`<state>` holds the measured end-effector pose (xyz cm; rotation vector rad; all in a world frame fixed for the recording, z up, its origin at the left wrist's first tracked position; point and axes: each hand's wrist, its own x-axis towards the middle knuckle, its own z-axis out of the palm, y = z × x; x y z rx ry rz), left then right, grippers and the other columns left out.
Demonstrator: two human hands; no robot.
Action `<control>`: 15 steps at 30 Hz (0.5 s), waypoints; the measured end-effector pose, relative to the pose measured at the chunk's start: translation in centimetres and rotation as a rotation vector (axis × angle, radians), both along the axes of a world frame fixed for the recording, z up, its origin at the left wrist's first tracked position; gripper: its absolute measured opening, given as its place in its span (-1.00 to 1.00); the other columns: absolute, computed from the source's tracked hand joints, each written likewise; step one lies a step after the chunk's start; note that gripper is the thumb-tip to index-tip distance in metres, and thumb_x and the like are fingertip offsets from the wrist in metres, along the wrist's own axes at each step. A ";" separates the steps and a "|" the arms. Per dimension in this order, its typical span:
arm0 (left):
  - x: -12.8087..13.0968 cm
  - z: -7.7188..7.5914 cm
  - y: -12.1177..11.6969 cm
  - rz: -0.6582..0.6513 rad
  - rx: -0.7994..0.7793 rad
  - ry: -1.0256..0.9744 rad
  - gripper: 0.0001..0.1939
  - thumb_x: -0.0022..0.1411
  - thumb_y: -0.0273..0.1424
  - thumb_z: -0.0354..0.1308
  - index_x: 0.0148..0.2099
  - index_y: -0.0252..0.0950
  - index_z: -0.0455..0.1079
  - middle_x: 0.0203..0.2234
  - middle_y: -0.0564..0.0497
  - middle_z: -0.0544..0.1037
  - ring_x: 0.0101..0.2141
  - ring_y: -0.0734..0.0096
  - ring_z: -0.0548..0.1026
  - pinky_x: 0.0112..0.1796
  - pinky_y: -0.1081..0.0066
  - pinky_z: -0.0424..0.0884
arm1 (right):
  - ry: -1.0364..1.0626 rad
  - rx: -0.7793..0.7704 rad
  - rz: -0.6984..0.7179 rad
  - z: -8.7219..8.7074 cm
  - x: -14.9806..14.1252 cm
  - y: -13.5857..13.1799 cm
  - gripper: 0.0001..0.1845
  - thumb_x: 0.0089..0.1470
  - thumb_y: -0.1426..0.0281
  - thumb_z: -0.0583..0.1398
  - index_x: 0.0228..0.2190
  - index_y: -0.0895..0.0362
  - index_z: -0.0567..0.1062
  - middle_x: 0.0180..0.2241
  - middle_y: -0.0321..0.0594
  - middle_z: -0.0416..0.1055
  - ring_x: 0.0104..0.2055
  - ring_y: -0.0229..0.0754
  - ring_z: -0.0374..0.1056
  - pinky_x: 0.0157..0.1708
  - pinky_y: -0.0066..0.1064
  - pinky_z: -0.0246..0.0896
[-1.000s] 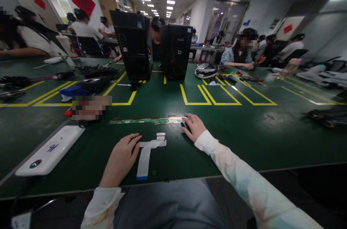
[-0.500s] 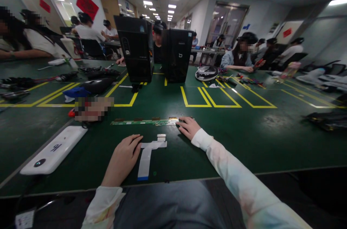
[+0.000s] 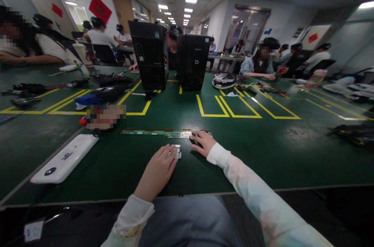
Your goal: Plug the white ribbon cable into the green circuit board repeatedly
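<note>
A long thin green circuit board strip lies crosswise on the green table. My right hand rests on its right end, fingers spread and pressing down. My left hand lies over a white ribbon cable. Its fingers are closed on the cable's connector end, just short of the board. Only that white end shows; the rest of the cable is hidden under my hand and wrist. Both sleeves are pale.
A white oblong device lies at the left near the table edge. Two black computer towers stand mid-table among yellow floor-tape boxes. Cables and tools lie at the far left. Several people sit around.
My left hand has slid right from beside the ribbon cable onto it, covering most of it. My right hand has drawn back slightly along the board's right end.
</note>
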<state>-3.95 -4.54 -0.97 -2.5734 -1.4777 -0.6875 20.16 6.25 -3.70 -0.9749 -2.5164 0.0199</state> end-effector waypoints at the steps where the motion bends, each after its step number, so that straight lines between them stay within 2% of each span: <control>1: 0.4 0.1 0.1 0.005 -0.002 0.024 -0.65 0.35 -0.42 -0.09 0.11 -0.33 0.34 0.04 -0.12 0.47 0.06 0.18 0.38 0.09 0.10 0.32 | 0.009 0.000 0.008 0.0 0.0 -0.1 -0.54 0.20 0.16 0.10 0.01 0.17 0.46 0.10 0.04 0.30 0.12 0.01 0.22 0.10 -0.07 0.15; 6: 2.4 0.1 0.3 -0.004 -0.010 0.073 -0.65 0.36 -0.39 -0.11 0.11 -0.34 0.33 0.02 -0.16 0.47 0.02 0.20 0.42 0.06 0.14 0.34 | 0.034 -0.017 0.031 0.1 -0.2 -0.2 -0.59 0.19 0.18 0.12 -0.03 0.16 0.47 0.07 0.02 0.33 0.11 -0.02 0.23 0.10 -0.08 0.15; 10: 3.9 0.0 0.5 0.029 -0.018 0.053 -0.63 0.35 -0.36 -0.09 0.11 -0.38 0.32 0.05 -0.23 0.44 0.06 0.14 0.40 0.07 0.11 0.33 | 0.024 -0.031 0.024 0.2 -0.2 -0.3 -0.60 0.20 0.19 0.12 -0.02 0.15 0.45 0.06 0.01 0.34 0.11 -0.03 0.23 0.09 -0.08 0.16; 15: 4.6 -0.1 1.0 0.063 -0.026 0.051 -0.63 0.35 -0.37 -0.09 0.11 -0.40 0.31 0.06 -0.25 0.43 0.06 0.10 0.39 0.07 0.10 0.32 | -0.001 -0.036 -0.003 0.4 -0.2 -0.4 -0.60 0.20 0.19 0.11 -0.01 0.13 0.44 0.08 0.01 0.31 0.10 -0.02 0.23 0.08 -0.07 0.17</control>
